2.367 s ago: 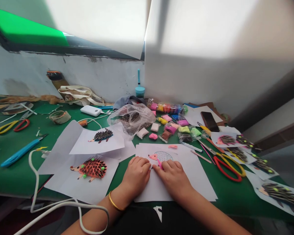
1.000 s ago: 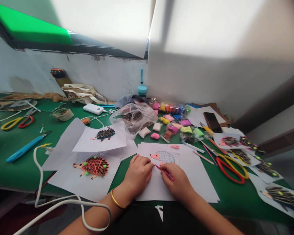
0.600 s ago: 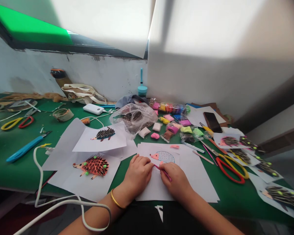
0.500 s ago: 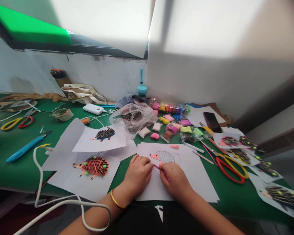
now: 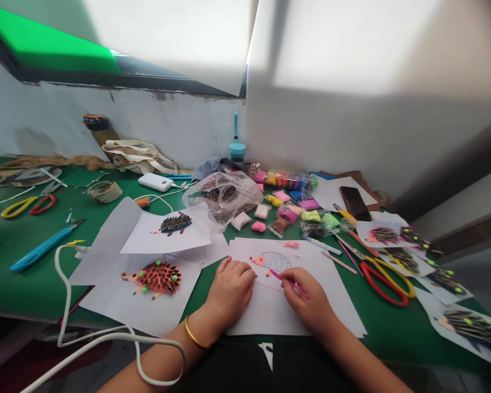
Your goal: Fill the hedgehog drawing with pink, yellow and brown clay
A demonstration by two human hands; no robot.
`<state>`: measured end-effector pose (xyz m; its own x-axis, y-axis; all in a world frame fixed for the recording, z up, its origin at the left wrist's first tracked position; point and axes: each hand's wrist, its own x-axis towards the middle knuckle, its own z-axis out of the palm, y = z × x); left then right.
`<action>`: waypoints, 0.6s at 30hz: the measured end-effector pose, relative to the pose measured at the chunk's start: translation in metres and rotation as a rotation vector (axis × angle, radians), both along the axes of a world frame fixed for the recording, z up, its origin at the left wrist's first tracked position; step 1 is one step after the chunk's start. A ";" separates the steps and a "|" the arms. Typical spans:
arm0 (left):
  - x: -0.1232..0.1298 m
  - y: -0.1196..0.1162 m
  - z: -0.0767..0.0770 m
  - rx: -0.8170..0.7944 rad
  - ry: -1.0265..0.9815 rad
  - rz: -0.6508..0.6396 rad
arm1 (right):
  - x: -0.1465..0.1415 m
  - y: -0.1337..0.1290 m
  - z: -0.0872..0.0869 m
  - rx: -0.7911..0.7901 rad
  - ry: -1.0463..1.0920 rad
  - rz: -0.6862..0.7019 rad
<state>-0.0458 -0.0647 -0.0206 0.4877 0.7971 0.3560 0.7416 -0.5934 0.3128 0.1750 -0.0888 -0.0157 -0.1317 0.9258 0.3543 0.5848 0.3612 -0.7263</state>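
Note:
Pinched in my right hand (image 5: pixel 306 300) is a thin pink clay tool (image 5: pixel 298 289). Its tip is by the small pink clay foot of a hedgehog picture (image 5: pixel 275 262), which has a pink clay head and a blue-patterned body. The picture lies on a stack of white paper (image 5: pixel 331 316). My left hand (image 5: pixel 232 289) rests on the stack's left side, fingers curled together; a tiny dark bit shows at the fingertips, too small to name. A strip of pink clay (image 5: pixel 291 245) sits just above the hedgehog.
Packets of coloured clay (image 5: pixel 288 213) and a plastic bag of dark seeds or sticks (image 5: pixel 221 196) lie behind the paper. Scissors (image 5: pixel 387 281) and a phone (image 5: pixel 354 203) are to the right. Finished-looking hedgehog pictures (image 5: pixel 157 278), a blue cutter (image 5: pixel 45 248) and a white cable (image 5: pixel 65 305) are left.
My right hand has moved right, away from my left fingertips, and the pink tool's tip now points up-left by the hedgehog's foot. My left hand has stayed in place.

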 end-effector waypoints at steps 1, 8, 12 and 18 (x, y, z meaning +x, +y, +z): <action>0.000 0.000 0.000 -0.008 -0.003 -0.001 | 0.004 0.000 0.001 -0.056 0.037 -0.027; 0.007 -0.003 0.006 0.087 0.042 -0.007 | 0.018 0.003 -0.001 -0.229 0.076 -0.032; 0.017 0.002 0.010 0.085 0.071 -0.017 | 0.013 0.006 -0.004 -0.197 0.084 -0.027; 0.031 0.019 0.009 0.064 0.159 -0.006 | 0.011 0.009 -0.005 -0.264 0.168 -0.059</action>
<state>-0.0152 -0.0455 -0.0120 0.5466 0.7722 0.3239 0.7752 -0.6129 0.1530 0.1865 -0.0800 -0.0208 -0.0354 0.9930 0.1131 0.4634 0.1166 -0.8785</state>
